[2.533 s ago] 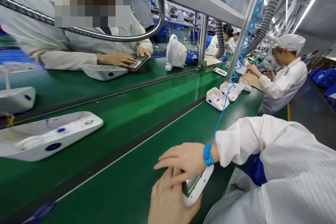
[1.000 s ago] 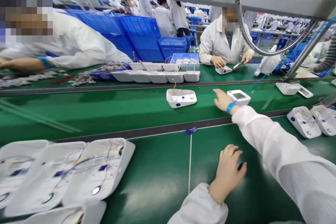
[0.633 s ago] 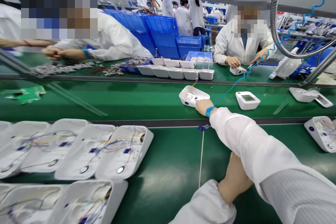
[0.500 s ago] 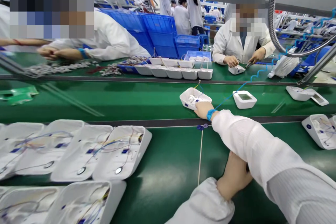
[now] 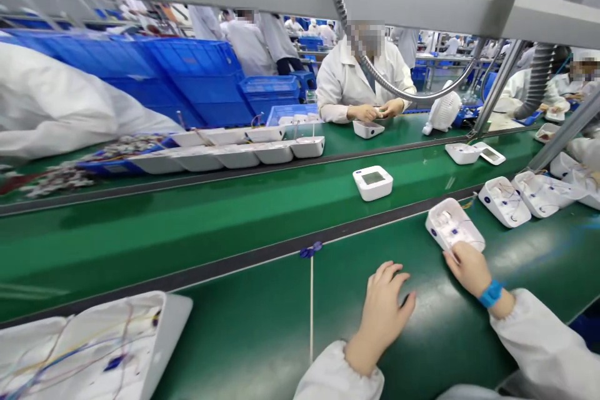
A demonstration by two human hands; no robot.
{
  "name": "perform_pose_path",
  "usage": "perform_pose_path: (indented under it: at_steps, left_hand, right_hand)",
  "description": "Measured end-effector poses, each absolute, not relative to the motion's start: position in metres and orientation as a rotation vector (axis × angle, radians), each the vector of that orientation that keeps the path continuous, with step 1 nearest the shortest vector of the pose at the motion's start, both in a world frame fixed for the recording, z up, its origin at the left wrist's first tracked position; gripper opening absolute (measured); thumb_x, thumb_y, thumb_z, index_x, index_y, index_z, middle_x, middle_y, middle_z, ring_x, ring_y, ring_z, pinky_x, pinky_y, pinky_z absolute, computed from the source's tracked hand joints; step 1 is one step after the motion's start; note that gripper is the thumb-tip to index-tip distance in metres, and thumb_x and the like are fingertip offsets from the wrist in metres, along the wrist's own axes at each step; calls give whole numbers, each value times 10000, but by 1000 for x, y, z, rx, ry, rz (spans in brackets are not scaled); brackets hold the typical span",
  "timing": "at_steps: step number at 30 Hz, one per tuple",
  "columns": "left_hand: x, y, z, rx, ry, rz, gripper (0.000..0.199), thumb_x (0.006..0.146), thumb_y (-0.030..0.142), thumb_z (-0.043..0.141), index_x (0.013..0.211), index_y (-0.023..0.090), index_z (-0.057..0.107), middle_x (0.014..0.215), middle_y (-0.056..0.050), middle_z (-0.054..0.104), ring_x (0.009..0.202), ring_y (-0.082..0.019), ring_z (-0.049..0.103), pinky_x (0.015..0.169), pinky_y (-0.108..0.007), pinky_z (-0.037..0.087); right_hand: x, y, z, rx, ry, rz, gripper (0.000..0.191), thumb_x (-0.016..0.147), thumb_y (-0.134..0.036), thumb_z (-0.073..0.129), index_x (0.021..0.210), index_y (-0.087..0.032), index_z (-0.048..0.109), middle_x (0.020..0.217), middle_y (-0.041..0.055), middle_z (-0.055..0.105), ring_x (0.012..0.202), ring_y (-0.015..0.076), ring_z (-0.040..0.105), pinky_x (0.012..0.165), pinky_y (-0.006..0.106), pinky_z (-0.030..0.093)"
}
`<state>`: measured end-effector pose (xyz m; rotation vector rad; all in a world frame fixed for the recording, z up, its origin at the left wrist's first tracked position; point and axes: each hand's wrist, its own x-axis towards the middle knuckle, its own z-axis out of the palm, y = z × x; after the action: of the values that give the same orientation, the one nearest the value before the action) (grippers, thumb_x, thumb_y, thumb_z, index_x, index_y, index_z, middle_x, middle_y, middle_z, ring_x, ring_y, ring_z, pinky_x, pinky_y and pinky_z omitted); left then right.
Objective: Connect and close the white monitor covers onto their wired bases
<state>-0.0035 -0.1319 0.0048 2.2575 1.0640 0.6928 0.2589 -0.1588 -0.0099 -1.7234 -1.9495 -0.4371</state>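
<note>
My right hand [image 5: 470, 267], with a blue band at the wrist, grips the near edge of a white open housing [image 5: 447, 220] over the green worktop. Wires and small parts show inside that housing. My left hand [image 5: 385, 306] is spread over the worktop to the left of it and holds nothing. On the green belt beyond stands a white device with a grey display [image 5: 374, 178]. Several white housings with wires [image 5: 504, 201] stand to the right of the held one.
More wired housings [image 5: 107, 350] lie at the lower left. Across the belt, a row of white shells [image 5: 239, 156] stands near a person in a white coat [image 5: 337, 87]. A metal hose [image 5: 375, 78] hangs above, and a white fan [image 5: 443, 109] stands behind.
My right hand has brought the housing from the belt to the near worktop. My left hand has come out from under the right arm, fingers spread. The view has turned right.
</note>
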Motion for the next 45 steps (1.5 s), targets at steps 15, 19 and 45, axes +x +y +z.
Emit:
perform_pose_path:
  at_steps: [15, 19, 45]
  left_hand:
    - [-8, -115, -2, 2168, 1011, 830, 222, 853, 288, 608, 1053, 217, 673, 1112, -85, 698, 1136, -305, 604, 988, -529, 479]
    - [7, -103, -4, 1966, 1106, 915, 237, 885, 274, 527, 1052, 209, 682, 1078, -83, 715, 1028, -265, 654, 941, -484, 516]
    - [-20, -97, 8, 1743, 1349, 1069, 134, 850, 300, 584, 888, 193, 655, 776, -10, 667, 678, -148, 620, 619, -256, 483]
  right_hand:
    - [282, -140, -4, -1820, -1777, -292, 265, 996, -319, 418, 890, -161, 602, 859, 122, 638, 855, 235, 579, 786, 346, 429]
    - [208, -131, -8, -1573, -2121, 21, 195, 979, -244, 464, 889, -208, 633, 845, 38, 684, 806, 161, 622, 758, 260, 455]
    - [131, -78, -4, -1365, -2151, 544, 334, 911, -289, 578, 603, -181, 502, 575, -32, 526, 556, 100, 440, 566, 235, 261]
